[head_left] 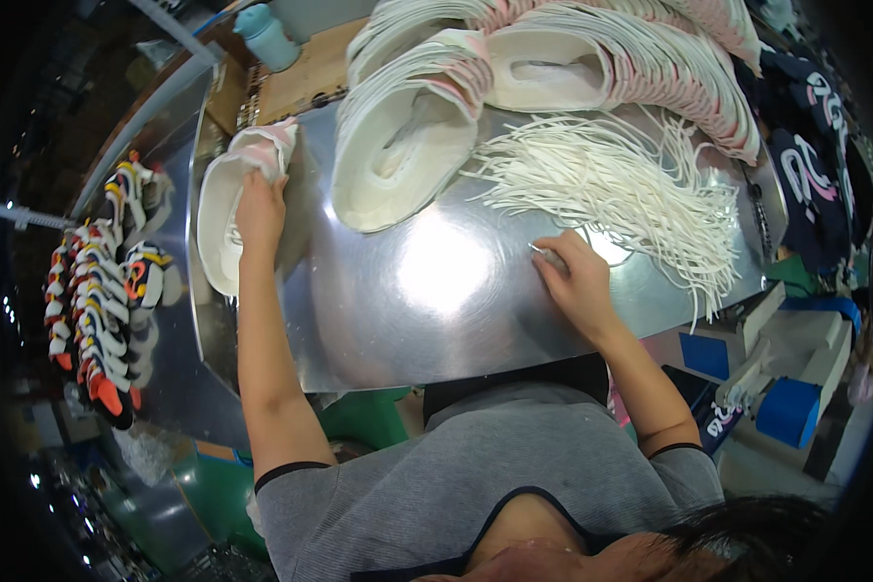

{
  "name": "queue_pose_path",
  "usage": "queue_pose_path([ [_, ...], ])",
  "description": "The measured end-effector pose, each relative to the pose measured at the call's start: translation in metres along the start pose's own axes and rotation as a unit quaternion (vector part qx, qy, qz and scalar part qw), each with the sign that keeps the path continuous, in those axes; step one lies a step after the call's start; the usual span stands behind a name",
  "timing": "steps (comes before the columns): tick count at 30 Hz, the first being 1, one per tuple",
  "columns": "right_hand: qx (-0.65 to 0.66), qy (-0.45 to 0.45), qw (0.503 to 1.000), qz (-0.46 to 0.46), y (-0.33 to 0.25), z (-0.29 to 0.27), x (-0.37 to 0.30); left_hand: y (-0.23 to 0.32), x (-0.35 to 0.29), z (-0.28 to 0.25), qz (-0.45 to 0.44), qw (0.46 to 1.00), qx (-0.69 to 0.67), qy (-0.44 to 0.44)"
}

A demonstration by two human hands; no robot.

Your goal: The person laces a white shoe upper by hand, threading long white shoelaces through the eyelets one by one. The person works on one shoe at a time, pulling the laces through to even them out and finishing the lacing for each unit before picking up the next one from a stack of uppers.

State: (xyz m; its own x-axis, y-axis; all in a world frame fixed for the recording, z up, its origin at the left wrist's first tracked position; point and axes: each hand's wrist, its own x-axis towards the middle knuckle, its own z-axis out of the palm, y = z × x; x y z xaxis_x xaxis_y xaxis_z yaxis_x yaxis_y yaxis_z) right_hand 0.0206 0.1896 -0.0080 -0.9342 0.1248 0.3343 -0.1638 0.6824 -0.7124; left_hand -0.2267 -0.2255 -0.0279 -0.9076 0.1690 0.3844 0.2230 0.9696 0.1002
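Observation:
At the left end of the metal table, my left hand [260, 206] grips a white and pink shoe upper [213, 221], its fingertips partly hidden in the upper. My right hand [578, 281] is closed in a pinch over the table, right of the middle. A small shiny metal piece [534, 248] pokes out between its thumb and fingers; most of it is covered, so its kind does not show. Just beyond that hand lies a loose heap of white shoelaces [621, 189], not touched by it.
Nested stacks of white and pink shoe uppers [398, 155] fill the far side of the metal table [398, 330]. A light blue jug [267, 39] stands at the far left. Rows of colourful shoe parts [97, 301] lie to the left. Dark printed fabric pieces [813, 184] hang at the right.

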Motion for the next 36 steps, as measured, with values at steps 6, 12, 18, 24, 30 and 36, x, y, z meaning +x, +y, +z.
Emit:
queue_pose_path([
  [6,-0.174,-0.018,0.983,-0.053,0.028,0.005,0.058,0.029,0.019,0.039,0.026,0.994,-0.102,0.015],
  [12,-0.271,-0.046,0.96,-0.044,0.048,0.017,0.089,0.107,-0.052,-0.019,-0.071,0.938,-0.337,0.036],
  [18,-0.002,-0.013,0.995,-0.103,-0.052,-0.028,0.093,0.127,-0.061,-0.01,-0.151,0.97,-0.174,-0.074],
  [24,-0.016,-0.007,0.994,-0.105,0.001,-0.034,0.094,0.153,-0.099,-0.103,-0.038,0.925,-0.239,0.292],
  [30,0.069,-0.017,0.996,-0.061,-0.004,-0.043,0.084,0.297,-0.212,-0.103,0.208,0.935,-0.266,-0.105],
  [36,0.508,-0.031,0.861,-0.015,-0.09,-0.193,0.009,0.271,-0.193,-0.103,0.189,0.923,-0.332,-0.035],
])
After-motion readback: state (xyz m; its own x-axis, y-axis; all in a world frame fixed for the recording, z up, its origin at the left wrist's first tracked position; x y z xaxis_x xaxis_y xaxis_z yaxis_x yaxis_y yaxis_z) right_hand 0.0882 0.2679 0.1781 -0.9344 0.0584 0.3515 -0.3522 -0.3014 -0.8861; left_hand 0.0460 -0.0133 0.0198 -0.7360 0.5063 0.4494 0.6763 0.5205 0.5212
